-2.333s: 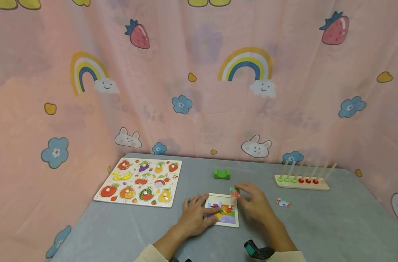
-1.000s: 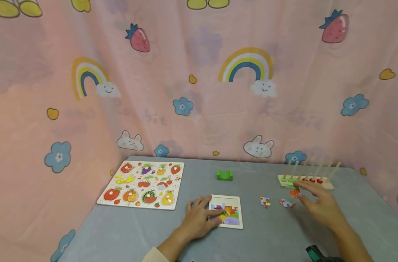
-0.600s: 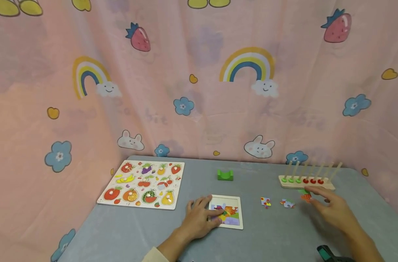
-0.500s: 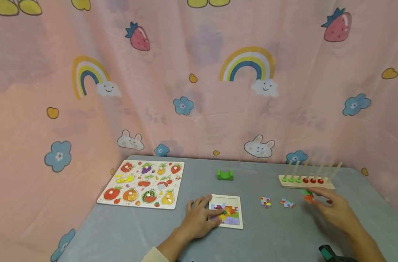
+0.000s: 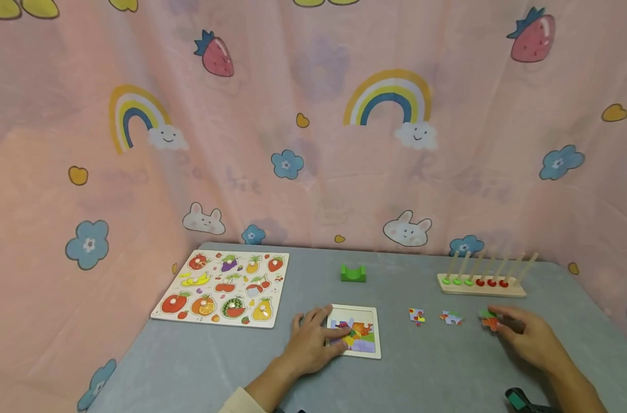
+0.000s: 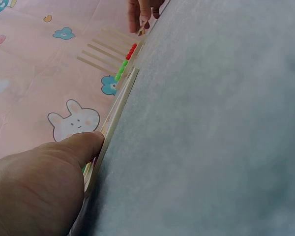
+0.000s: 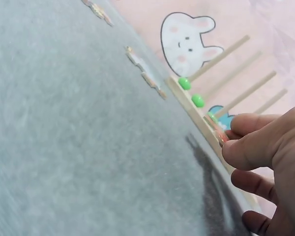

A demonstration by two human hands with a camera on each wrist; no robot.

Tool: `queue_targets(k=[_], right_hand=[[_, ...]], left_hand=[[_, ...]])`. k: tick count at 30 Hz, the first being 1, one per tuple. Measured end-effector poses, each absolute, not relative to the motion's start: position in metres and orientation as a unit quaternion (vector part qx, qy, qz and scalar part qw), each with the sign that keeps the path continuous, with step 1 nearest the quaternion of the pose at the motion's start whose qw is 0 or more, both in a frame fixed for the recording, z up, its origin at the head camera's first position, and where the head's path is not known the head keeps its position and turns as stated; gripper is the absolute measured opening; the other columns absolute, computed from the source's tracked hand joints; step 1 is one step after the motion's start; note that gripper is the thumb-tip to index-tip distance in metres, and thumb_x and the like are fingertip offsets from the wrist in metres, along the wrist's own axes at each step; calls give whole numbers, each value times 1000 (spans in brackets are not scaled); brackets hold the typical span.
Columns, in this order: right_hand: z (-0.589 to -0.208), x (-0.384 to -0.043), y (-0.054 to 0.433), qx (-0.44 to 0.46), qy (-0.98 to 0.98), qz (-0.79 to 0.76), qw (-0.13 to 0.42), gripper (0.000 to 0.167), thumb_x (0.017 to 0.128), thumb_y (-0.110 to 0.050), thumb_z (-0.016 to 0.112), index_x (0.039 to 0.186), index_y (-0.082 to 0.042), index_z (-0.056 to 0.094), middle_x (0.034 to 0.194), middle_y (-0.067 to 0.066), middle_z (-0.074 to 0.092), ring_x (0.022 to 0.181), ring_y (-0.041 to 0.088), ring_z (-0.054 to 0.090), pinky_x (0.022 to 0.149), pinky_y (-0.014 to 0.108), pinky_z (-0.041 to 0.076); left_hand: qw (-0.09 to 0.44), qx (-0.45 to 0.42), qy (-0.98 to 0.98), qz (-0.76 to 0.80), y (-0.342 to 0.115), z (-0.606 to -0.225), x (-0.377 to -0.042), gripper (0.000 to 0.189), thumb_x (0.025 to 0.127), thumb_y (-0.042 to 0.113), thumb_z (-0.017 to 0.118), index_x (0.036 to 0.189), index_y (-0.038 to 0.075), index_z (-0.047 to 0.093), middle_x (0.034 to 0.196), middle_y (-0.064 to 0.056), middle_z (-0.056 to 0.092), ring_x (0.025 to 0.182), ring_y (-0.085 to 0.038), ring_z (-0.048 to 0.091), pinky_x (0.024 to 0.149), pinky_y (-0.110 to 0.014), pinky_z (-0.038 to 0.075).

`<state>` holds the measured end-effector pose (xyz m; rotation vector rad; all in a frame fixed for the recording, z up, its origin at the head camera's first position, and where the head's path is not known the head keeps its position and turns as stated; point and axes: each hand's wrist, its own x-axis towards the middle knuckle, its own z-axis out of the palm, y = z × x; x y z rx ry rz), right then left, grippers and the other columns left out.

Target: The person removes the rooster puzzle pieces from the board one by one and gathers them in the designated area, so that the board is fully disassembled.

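Note:
In the head view, my right hand (image 5: 532,338) pinches a green and red jigsaw piece (image 5: 489,320) between thumb and fingers, low over the table's right side. The right wrist view shows that piece (image 7: 217,132) edge-on, with a hand's shadow on the table below. My left hand (image 5: 310,342) rests on a small wooden puzzle tray (image 5: 378,335), its thumb and a finger on the assembled pieces (image 5: 363,345). A bare strip shows along the tray's top. Two loose jigsaw pieces lie between tray and right hand: one yellow and blue (image 5: 416,316), one pale blue (image 5: 451,318).
A large fruit peg board (image 5: 217,292) lies at the left of the grey table. A green block (image 5: 353,274) with a curved notch stands behind the tray. At back right is a wooden peg rack (image 5: 481,287) with green and red beads. A pink printed curtain (image 5: 313,189) hangs behind.
My right hand has carried the green and red piece from the tray's upper right corner to the right, then lowered it towards the table. My left hand has stayed on the tray.

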<state>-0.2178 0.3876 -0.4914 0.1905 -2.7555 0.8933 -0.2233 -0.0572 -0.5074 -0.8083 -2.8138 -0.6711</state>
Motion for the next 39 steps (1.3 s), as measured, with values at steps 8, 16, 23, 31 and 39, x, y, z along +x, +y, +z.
queue_targets(k=[8, 16, 23, 31, 39], right_hand=[[-500, -223, 391, 87, -946, 283, 129, 36, 79, 9, 68, 115, 9, 64, 115, 33, 59, 106, 54, 48, 84, 64, 35], [-499, -223, 389, 66, -950, 291, 93, 39, 84, 4, 65, 121, 12, 58, 123, 36, 52, 111, 57, 43, 87, 67, 32], [-481, -219, 386, 36, -951, 288, 104, 44, 91, -13, 66, 128, 8, 54, 123, 34, 53, 101, 50, 53, 74, 61, 44], [-446, -212, 367, 73, -932, 313, 167, 46, 90, -21, 70, 128, 1, 59, 118, -7, 58, 91, -9, 41, 67, 29, 41], [-433, -211, 341, 147, -892, 360, 232, 47, 81, -5, 77, 126, -1, 62, 117, -34, 47, 97, -8, 46, 71, 17, 38]], left_hand=[[66, -265, -935, -225, -56, -508, -225, 33, 88, 46, 64, 121, 40, 68, 146, -6, 43, 130, -27, 37, 98, -63, 20], [66, -271, -935, -220, -59, -507, -226, 33, 89, 46, 63, 121, 41, 67, 146, -6, 42, 130, -28, 37, 98, -63, 21], [63, -268, -936, -220, -58, -508, -226, 33, 89, 48, 63, 121, 41, 67, 147, -6, 42, 130, -27, 37, 98, -62, 21], [64, -268, -935, -221, -57, -506, -225, 33, 90, 46, 63, 121, 40, 68, 147, -7, 42, 131, -28, 37, 98, -63, 20], [65, -265, -935, -226, -57, -507, -225, 35, 88, 46, 65, 123, 37, 68, 146, -7, 42, 131, -27, 37, 99, -63, 19]])
